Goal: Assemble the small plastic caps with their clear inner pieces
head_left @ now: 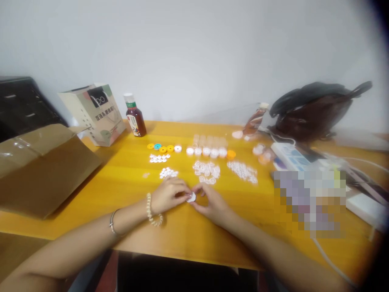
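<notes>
Near the front of the table, a small white round piece [191, 197] is pinched between my two hands. My left hand [171, 194] has its fingertips closed on the piece from the left. From the right, my right hand [211, 203] grips its edge with thumb and finger. Just beyond my left hand lies a pile of small white pieces [169, 173], with white knobbed pieces [159, 158] in rows behind it. Flat, pale, openwork discs [206, 172] lie past my right hand, beside a second group of pale thin pieces [242, 172].
A row of white round pieces [206, 151] runs across the table [194, 235], with yellow discs [163, 149] and a teal disc [157, 146] at left. A dark bottle [135, 117], paper bag [103, 113] and cardboard box [45, 170] stand left. A power strip [291, 158] and dark bag [316, 113] are right.
</notes>
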Motion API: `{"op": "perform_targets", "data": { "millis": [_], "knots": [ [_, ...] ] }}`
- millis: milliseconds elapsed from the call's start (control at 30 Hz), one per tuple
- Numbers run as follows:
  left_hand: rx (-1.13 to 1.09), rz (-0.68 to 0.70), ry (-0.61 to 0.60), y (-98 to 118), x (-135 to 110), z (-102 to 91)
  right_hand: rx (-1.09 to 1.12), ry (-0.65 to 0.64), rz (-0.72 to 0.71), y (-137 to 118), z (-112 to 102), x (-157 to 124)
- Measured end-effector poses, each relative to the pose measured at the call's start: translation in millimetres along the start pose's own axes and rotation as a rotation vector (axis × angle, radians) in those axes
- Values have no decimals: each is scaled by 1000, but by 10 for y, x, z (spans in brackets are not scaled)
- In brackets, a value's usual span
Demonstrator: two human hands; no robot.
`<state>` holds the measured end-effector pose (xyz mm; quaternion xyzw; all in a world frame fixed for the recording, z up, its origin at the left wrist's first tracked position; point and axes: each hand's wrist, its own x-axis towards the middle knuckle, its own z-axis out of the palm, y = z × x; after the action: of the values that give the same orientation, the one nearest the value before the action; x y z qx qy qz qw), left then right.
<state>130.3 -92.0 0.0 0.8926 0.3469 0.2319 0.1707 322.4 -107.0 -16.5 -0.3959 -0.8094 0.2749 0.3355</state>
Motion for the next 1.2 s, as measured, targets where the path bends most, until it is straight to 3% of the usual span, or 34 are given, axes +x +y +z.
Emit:
{"op": "perform_targets", "data": {
  "millis": [500, 733, 1200],
  "knots": [
    [-21, 4, 37, -20, -34, -48, 5, 22, 1, 33, -12, 7],
    [82, 58, -22, -28, -155, -97, -10, 83, -37, 72, -16, 3],
    [187, 89, -36, 26, -150, -112, 8, 90, -68, 77, -12, -11]
  ]
}}
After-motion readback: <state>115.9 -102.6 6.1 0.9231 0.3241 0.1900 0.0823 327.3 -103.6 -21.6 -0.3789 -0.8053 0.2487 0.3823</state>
